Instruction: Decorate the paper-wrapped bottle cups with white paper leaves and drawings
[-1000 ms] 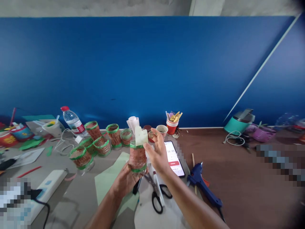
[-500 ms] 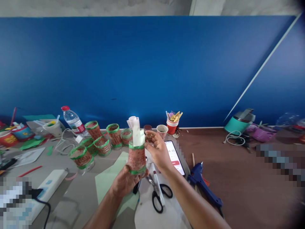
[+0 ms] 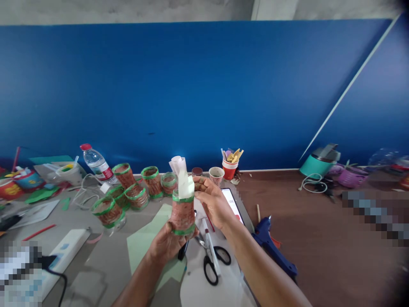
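Observation:
My left hand (image 3: 169, 243) is wrapped round the lower part of a brown-painted plastic bottle cup (image 3: 183, 214) with green bands at its top and bottom, held upright above the table. Rolled white paper (image 3: 185, 181) stands up out of the cup's mouth. At the paper's right edge is my right hand (image 3: 213, 199), fingers curled in and pinching; its fingertips are partly hidden behind the paper. Below the cup lie black-handled scissors (image 3: 211, 273), a white pen (image 3: 211, 245) and a sheet of pale green paper (image 3: 140, 243).
Several similar painted cups (image 3: 108, 212) stand to the left, near a water bottle (image 3: 97, 164). A paper cup of wooden cutlery (image 3: 230, 169) is at the back. On the right lie a phone (image 3: 232, 200) and a blue glue gun (image 3: 275, 247). A power strip (image 3: 72, 243) lies at left.
My right hand has shifted slightly at the paper, and its forearm now covers more of the phone. The cup stays in my left hand almost unmoved. The view has shifted slightly.

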